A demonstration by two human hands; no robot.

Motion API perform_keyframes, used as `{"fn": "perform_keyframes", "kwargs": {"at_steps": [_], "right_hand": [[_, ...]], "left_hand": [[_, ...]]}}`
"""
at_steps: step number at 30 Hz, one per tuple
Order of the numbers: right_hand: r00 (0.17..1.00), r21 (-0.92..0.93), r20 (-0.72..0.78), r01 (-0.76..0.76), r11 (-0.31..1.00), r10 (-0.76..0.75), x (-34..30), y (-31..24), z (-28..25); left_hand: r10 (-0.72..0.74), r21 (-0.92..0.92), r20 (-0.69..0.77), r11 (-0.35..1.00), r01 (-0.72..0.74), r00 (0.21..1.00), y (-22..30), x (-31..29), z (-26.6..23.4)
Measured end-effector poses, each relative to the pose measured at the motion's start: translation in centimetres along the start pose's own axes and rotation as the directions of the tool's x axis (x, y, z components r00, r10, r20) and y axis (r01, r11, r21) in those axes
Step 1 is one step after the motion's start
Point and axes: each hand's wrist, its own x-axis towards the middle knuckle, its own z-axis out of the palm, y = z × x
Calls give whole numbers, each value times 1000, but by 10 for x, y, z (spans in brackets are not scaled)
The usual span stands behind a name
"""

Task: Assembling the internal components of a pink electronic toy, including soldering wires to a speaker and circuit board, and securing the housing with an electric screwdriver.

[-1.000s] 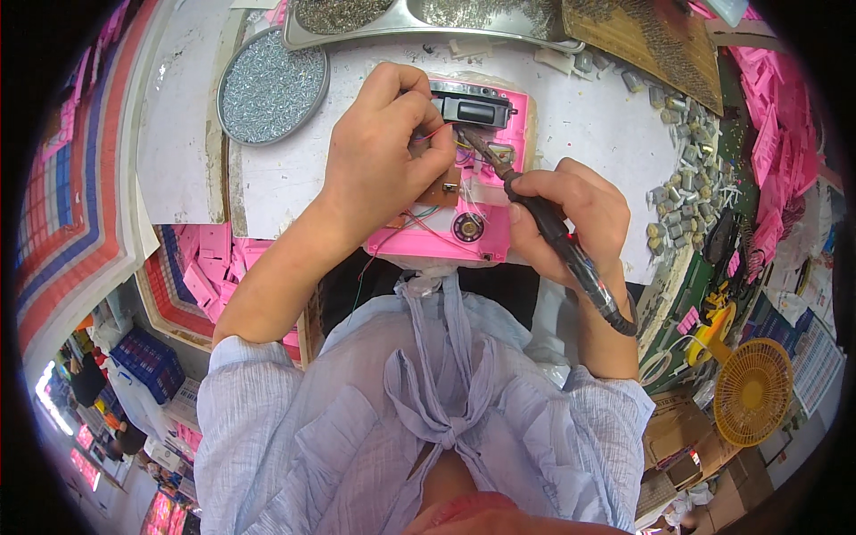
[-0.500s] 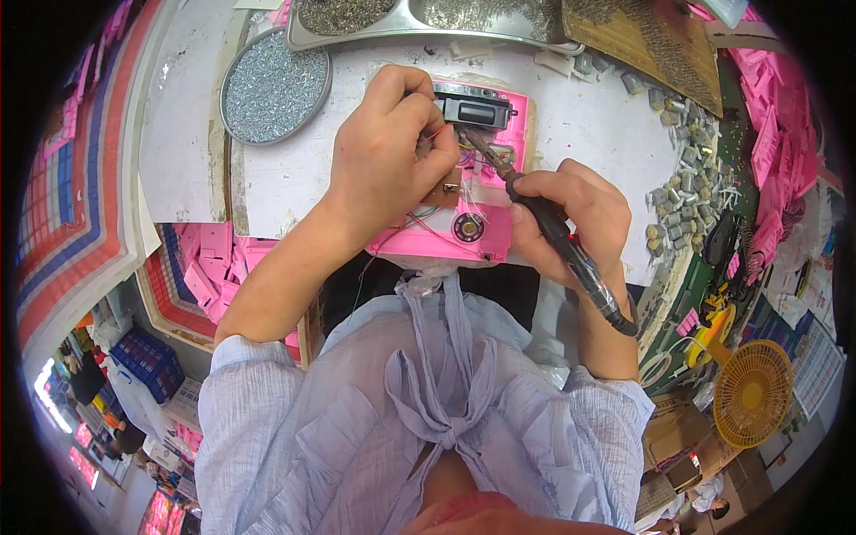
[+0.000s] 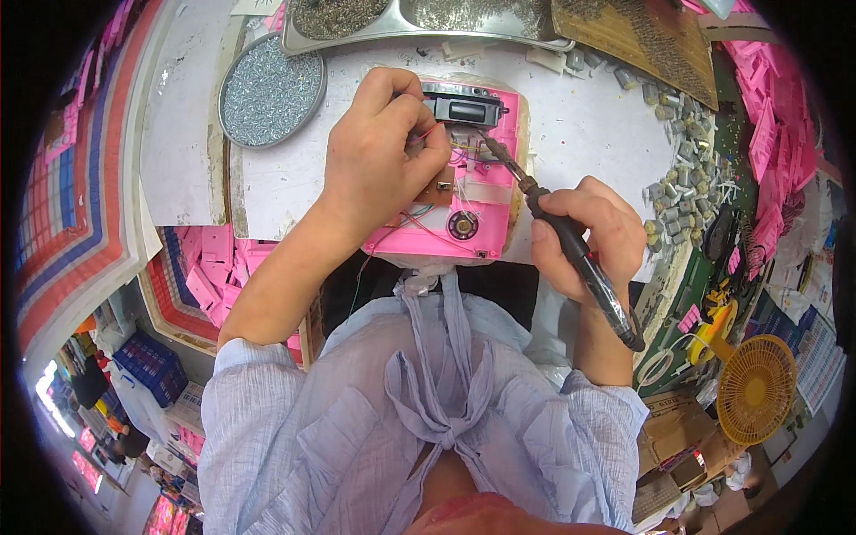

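My right hand (image 3: 599,223) grips the black handle of a soldering iron (image 3: 571,242). The iron's metal tip points up and left over a pink plastic housing (image 3: 497,209) on the bench. My left hand (image 3: 376,147) is closed in a pinch at the housing's upper left, and a thin red wire shows at its fingertips. Beside those fingers lies a black rectangular part (image 3: 468,111) along the housing's top. Lower in the housing sit a small brown circuit board (image 3: 437,192), partly under my left hand, a round speaker (image 3: 463,226) and several loose thin wires.
A round dish of screws (image 3: 272,94) stands at the left, and a metal tray (image 3: 428,39) of small parts at the back. Small metal motors (image 3: 678,183) lie heaped at the right. Pink plastic pieces (image 3: 209,267) fill a box left of me; a yellow fan (image 3: 756,390) is at lower right.
My right hand has drawn the soldering iron slightly right and down, its tip now farther from my left fingers. The left hand keeps its pinch; the whole view has shifted slightly.
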Motion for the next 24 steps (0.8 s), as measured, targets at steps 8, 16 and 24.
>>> {"fn": "perform_keyframes", "kwargs": {"at_steps": [8, 16, 24], "right_hand": [[999, 11, -15, 39, 999, -39, -3, 6, 0], [1000, -1, -19, 23, 1000, -23, -4, 5, -3], [999, -26, -50, -15, 1000, 14, -11, 5, -17]], "left_hand": [[-10, 6, 3, 1000, 10, 1000, 1, -1, 0], [17, 24, 2, 1000, -17, 1000, 3, 0, -5], [322, -98, 329, 947, -306, 888, 16, -8, -28]]}}
